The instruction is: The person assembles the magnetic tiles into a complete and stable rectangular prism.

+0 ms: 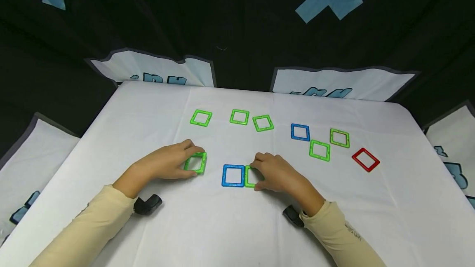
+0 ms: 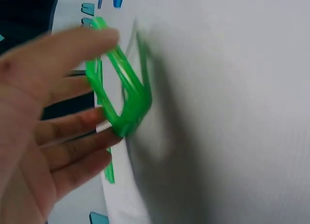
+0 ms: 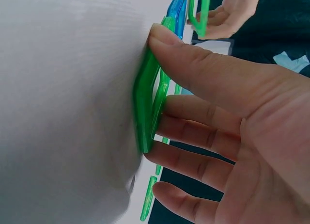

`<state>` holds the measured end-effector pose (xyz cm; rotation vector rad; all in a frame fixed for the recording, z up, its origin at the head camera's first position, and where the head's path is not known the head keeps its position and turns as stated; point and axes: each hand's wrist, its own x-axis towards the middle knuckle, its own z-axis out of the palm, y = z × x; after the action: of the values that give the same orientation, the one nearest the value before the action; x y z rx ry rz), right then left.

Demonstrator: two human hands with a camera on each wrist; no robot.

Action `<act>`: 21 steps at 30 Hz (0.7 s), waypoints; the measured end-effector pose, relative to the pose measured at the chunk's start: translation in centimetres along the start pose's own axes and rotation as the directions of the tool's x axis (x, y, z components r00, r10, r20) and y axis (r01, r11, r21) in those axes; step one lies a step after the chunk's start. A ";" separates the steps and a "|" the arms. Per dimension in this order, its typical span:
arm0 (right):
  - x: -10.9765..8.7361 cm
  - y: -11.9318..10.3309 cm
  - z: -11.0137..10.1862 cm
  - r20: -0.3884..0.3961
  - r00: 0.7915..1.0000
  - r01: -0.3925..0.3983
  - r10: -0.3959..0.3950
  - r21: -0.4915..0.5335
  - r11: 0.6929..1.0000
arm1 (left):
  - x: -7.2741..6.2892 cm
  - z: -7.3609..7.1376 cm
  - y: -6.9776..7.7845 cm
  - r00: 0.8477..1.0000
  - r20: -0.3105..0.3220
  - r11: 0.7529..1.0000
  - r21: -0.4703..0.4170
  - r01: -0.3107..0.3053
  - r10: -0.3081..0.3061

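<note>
My left hand [image 1: 168, 162] pinches a green square magnetic tile [image 1: 204, 162], an open frame, between thumb and fingers. In the left wrist view that tile [image 2: 133, 110] is tilted and raised off the white cloth, its shadow falling beside it. To the right, my right hand [image 1: 282, 174] grips another green square tile [image 1: 246, 177] by its edges, thumb on the near side and fingers on the far side. This second tile lies on the table, its left edge against a blue square tile [image 1: 233, 185]. The hand covers its right part.
Three green tiles, among them one [image 1: 199, 124] at the left, lie farther back. On the right are a blue tile [image 1: 300, 138], two green tiles, one nearer [image 1: 319, 158], and a red tile [image 1: 374, 166]. A white cloth covers the table [image 1: 222, 230]; dark curtains [image 1: 237, 24] hang behind.
</note>
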<state>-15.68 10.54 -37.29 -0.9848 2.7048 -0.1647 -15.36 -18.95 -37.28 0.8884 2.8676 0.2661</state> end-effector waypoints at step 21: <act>0.1 0.1 0.1 -0.010 1.000 -0.001 0.001 0.012 1.000 | 1.4 2.8 2.8 0.975 -0.162 0.876 -0.434 -0.211 0.154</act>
<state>-15.83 10.58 -37.41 -0.9817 2.7104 -0.1861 -14.53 -15.49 -39.58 1.0694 2.6392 0.9917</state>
